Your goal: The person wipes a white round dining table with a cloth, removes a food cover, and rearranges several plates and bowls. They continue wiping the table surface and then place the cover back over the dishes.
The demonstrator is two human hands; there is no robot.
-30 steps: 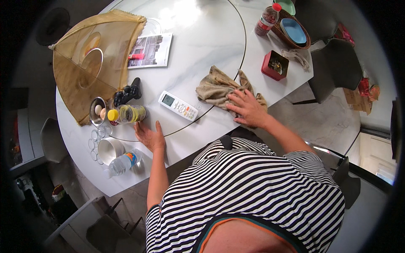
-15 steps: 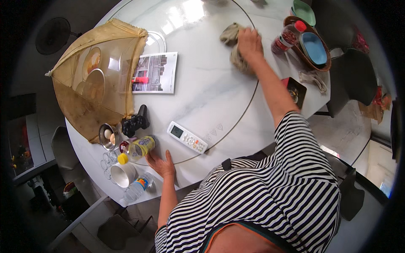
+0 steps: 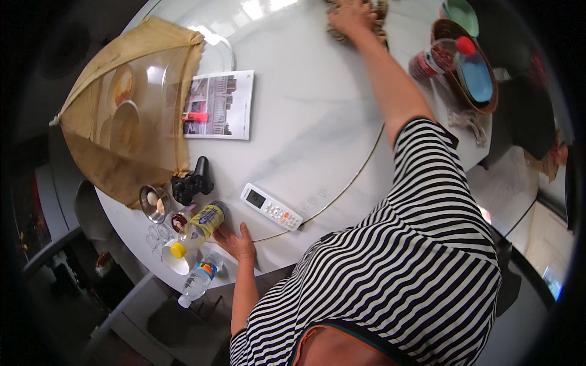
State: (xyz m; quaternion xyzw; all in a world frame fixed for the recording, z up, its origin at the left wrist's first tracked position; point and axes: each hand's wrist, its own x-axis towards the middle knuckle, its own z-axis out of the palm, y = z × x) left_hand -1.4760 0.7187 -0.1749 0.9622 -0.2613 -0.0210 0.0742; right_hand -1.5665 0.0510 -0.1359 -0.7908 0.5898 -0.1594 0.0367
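Note:
At the far side of the white round table (image 3: 305, 116), my right hand (image 3: 353, 17) presses down on a crumpled greyish-brown cloth (image 3: 380, 19), fingers curled over it. The cloth is partly cut off by the upper edge of the view. My left hand (image 3: 236, 244) lies on the near edge of the tabletop, fingers apart and holding nothing. Beside its fingertips stands a clear bottle with a yellow cap and label (image 3: 206, 224). A clear water bottle (image 3: 200, 279) is just left of that wrist. A white remote control (image 3: 271, 207) lies to the hand's right.
On the left, a tan mesh food cover (image 3: 97, 152) encloses dishes, beside a magazine (image 3: 235, 104) and a black game controller (image 3: 193, 181). A metal bowl of eggs (image 3: 152, 203), glasses (image 3: 157, 235) and a white bowl (image 3: 175, 261) crowd nearby. Right: a red-capped bottle (image 3: 430, 61) and a basket (image 3: 486, 105).
My right hand has pushed the cloth farther away across the table, with the arm stretched out more. My left hand stays on the near edge. The view has shifted slightly.

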